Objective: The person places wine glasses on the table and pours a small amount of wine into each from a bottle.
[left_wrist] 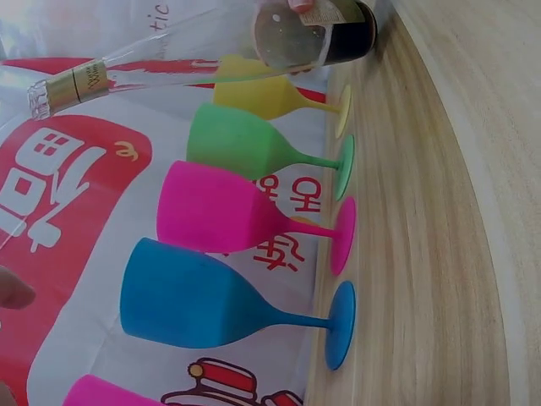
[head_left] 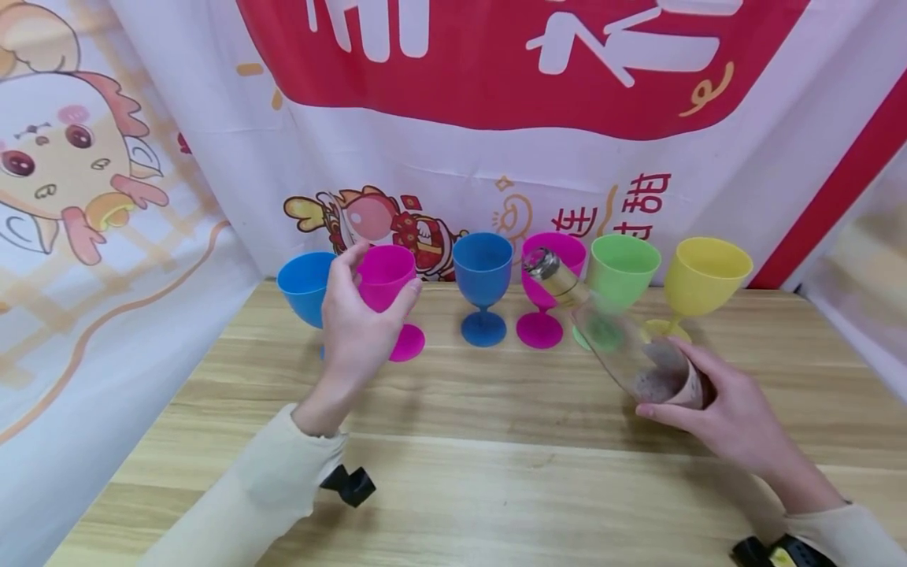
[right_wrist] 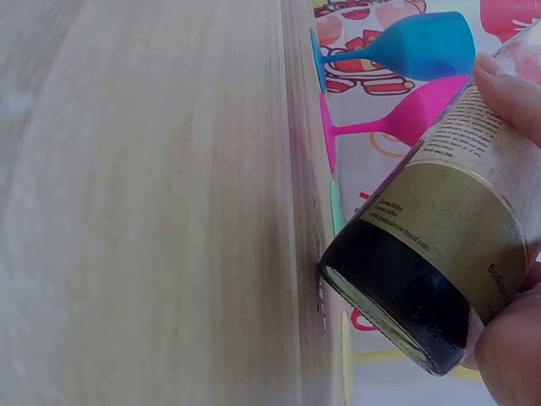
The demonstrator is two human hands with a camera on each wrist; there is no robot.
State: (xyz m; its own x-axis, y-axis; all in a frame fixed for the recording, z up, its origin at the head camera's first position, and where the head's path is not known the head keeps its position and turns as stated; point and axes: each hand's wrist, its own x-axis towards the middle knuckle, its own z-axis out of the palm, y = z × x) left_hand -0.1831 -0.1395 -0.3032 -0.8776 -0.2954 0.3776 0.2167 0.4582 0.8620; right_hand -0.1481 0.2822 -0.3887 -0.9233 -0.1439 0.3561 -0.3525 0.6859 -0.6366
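My right hand (head_left: 730, 409) grips a clear glass wine bottle (head_left: 616, 339) around its labelled lower part. Dark liquid (right_wrist: 406, 283) shows near the bottle's base, and the neck leans up and to the left, in front of the goblets. On the left, my left hand (head_left: 361, 323) has its thumb and fingers spread in front of a pink goblet (head_left: 386, 272). In the left wrist view a fingertip (left_wrist: 13, 289) appears above that goblet's rim, apart from it. A blue goblet (head_left: 301, 287) stands partly hidden behind the left hand.
Along the back of the wooden table (head_left: 496, 488) stand another blue goblet (head_left: 483, 264), a second pink goblet (head_left: 540, 331), a green goblet (head_left: 623, 272) and a yellow goblet (head_left: 708, 276). A printed red and white cloth (head_left: 439, 102) hangs behind them.
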